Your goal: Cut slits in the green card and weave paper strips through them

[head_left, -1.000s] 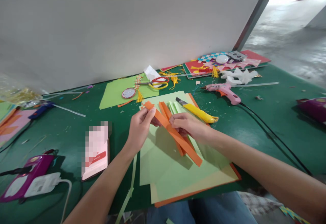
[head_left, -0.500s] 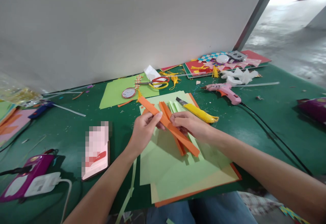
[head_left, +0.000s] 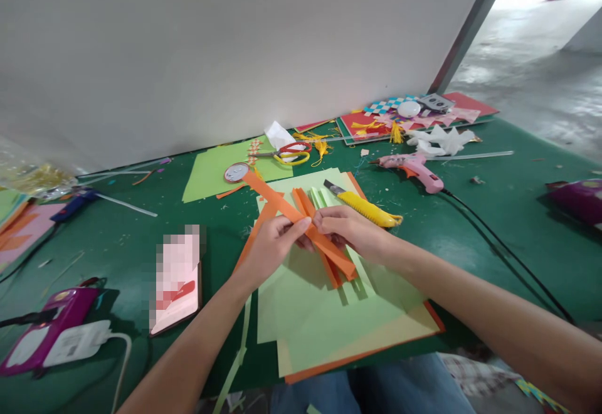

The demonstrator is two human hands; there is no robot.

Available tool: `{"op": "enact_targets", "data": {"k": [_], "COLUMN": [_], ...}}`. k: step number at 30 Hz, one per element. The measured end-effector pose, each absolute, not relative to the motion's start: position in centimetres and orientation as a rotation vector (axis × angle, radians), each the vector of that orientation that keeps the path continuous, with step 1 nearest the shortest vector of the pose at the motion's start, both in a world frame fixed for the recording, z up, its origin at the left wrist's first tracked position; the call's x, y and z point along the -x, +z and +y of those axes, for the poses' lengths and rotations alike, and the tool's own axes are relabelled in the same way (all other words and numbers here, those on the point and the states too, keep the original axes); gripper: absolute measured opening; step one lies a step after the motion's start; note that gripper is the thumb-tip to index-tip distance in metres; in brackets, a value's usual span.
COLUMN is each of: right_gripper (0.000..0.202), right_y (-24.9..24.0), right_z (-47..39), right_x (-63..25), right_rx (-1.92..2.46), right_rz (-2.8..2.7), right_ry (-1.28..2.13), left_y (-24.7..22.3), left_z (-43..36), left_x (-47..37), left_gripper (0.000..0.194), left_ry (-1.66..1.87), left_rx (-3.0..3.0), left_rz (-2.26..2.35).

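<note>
My left hand (head_left: pixel 277 238) pinches an orange paper strip (head_left: pixel 270 196) that slants from upper left to lower right. My right hand (head_left: pixel 341 226) closes on the same strip beside my left thumb. Its lower end looks folded, and another orange strip reaches down-left behind my left hand. Beneath the hands lie more orange strips (head_left: pixel 330 271) and folded light-green strips (head_left: pixel 320 197), on stacked green paper sheets (head_left: pixel 324 332). A yellow utility knife (head_left: pixel 369 208), blade out, lies just beyond my right hand.
Scissors (head_left: pixel 294 153) and a round tin (head_left: pixel 236 172) are at the back. A pink glue gun (head_left: pixel 416 170) with a black cord sits right. On the left are a phone (head_left: pixel 176 282) and a purple power strip (head_left: pixel 61 313); red sheets (head_left: pixel 352 127) lie back right.
My left hand has slid along the strip toward my right hand. The strip's upper end has shifted left, its lower end has drawn in, and a length of orange now shows behind my left hand.
</note>
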State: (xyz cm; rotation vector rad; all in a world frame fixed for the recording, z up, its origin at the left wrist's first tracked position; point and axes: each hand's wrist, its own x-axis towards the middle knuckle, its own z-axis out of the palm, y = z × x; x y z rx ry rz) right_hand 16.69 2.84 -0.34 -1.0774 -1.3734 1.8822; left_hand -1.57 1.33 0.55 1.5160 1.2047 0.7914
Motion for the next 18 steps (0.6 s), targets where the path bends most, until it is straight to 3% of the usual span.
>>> {"op": "enact_targets", "data": {"k": [4,18], "right_gripper": [0.014,0.013], "right_y": [-0.7,0.1], "right_z": [3.0,3.0], "right_x": [-16.6,-16.9], "right_rx": [1.064,1.035], "right_rz": [-1.38,-1.32], "right_ry": [1.891,1.923], "left_y": [1.0,0.8], "left_z": [1.2,2.6], "left_x": [1.5,3.1], "left_gripper": [0.04,0.029], "left_ry": [0.798,1.194], "left_rx": [-1.605,-1.351], "left_rz": [1.261,1.361]}}
